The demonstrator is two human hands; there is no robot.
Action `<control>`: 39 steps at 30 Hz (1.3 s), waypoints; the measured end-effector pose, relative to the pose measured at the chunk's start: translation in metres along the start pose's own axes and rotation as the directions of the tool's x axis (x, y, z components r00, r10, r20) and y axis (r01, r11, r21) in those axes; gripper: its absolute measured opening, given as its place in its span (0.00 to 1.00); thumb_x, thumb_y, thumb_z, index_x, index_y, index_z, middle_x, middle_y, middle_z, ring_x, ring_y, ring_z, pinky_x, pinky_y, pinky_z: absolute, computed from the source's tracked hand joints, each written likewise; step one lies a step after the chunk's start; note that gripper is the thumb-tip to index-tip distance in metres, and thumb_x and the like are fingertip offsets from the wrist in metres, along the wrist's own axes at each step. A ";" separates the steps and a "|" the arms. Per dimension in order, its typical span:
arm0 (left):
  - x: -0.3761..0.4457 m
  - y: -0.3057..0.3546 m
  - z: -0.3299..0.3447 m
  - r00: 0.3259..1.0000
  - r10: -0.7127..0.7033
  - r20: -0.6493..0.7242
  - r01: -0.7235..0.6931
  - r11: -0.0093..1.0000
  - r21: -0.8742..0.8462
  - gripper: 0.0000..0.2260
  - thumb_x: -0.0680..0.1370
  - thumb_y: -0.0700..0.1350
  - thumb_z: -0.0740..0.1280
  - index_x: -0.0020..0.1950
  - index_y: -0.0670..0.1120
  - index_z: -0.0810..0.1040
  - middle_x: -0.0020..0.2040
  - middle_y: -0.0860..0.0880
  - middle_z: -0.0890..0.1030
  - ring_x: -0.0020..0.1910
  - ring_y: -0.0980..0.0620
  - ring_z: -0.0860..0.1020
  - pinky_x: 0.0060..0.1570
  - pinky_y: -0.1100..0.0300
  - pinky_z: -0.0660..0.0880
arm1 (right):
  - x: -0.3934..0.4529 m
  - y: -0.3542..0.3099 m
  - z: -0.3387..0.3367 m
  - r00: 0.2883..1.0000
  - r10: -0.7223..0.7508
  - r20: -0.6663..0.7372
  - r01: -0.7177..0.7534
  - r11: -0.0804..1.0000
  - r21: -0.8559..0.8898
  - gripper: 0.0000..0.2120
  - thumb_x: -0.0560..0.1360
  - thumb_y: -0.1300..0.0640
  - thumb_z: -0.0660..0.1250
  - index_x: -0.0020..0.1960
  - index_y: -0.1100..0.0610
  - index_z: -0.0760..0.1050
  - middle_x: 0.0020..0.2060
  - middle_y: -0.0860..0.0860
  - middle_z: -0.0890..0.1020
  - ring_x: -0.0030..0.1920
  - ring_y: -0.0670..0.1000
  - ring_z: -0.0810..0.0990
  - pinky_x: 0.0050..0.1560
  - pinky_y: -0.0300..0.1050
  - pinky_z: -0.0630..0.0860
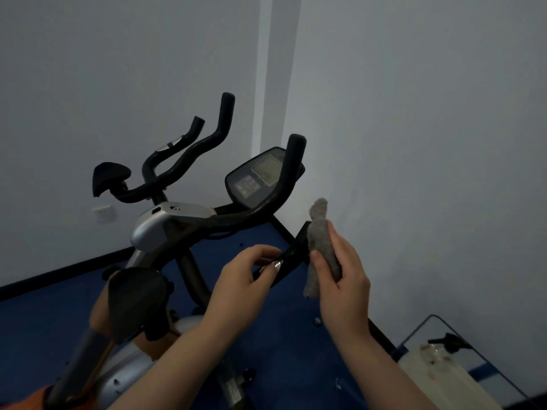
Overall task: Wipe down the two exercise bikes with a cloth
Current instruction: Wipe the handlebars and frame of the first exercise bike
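A black and silver exercise bike stands in front of me, with a console screen and black handlebars. My left hand pinches the near end of a black handlebar grip. My right hand is closed around a grey cloth, held upright against the far end of that grip. A second bike's handlebars and black saddle show behind, at the left. The near bike's saddle is at the lower left.
White walls meet in a corner just behind the bikes. The floor is blue, with a dark skirting along the wall. A wall socket sits low at the left. A white container in a wire frame stands at the lower right.
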State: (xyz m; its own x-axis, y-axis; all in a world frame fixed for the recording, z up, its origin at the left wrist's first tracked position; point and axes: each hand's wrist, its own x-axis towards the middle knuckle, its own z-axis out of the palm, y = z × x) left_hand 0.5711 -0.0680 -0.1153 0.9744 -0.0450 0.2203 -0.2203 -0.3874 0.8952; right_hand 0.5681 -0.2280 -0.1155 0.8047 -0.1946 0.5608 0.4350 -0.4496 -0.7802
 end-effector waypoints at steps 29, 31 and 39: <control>-0.011 -0.021 -0.015 1.000 0.008 0.025 -0.009 0.999 0.037 0.10 0.78 0.44 0.65 0.56 0.56 0.79 0.51 0.61 0.80 0.54 0.63 0.77 0.55 0.59 0.75 | 0.010 0.002 0.015 0.878 -0.475 0.055 0.411 0.693 -0.592 0.15 0.74 0.60 0.69 0.61 0.58 0.79 0.56 0.56 0.78 0.59 0.54 0.72 0.58 0.50 0.75; -0.010 -0.021 -0.015 1.000 0.001 0.025 -0.002 0.999 0.036 0.10 0.78 0.44 0.64 0.56 0.55 0.79 0.52 0.60 0.80 0.54 0.62 0.77 0.55 0.58 0.75 | 0.009 0.005 0.009 0.798 -0.551 0.245 0.579 0.587 -0.566 0.12 0.76 0.58 0.69 0.59 0.56 0.81 0.54 0.54 0.82 0.60 0.53 0.73 0.58 0.52 0.76; -0.017 -0.021 -0.019 0.999 0.037 -0.020 -0.035 0.992 0.118 0.10 0.78 0.44 0.65 0.57 0.55 0.79 0.49 0.62 0.78 0.52 0.59 0.76 0.53 0.55 0.75 | 0.000 0.014 0.006 0.788 -0.520 0.328 0.613 0.622 -0.488 0.12 0.77 0.58 0.66 0.60 0.57 0.80 0.58 0.53 0.81 0.66 0.51 0.73 0.72 0.53 0.62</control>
State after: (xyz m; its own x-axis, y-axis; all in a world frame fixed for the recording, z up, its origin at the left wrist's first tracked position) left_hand 0.5584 -0.0420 -0.1307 0.9645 -0.0413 0.2610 -0.2471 -0.4914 0.8352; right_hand 0.5764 -0.2293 -0.1285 0.5408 0.3666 0.7571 0.5669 -0.8238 -0.0060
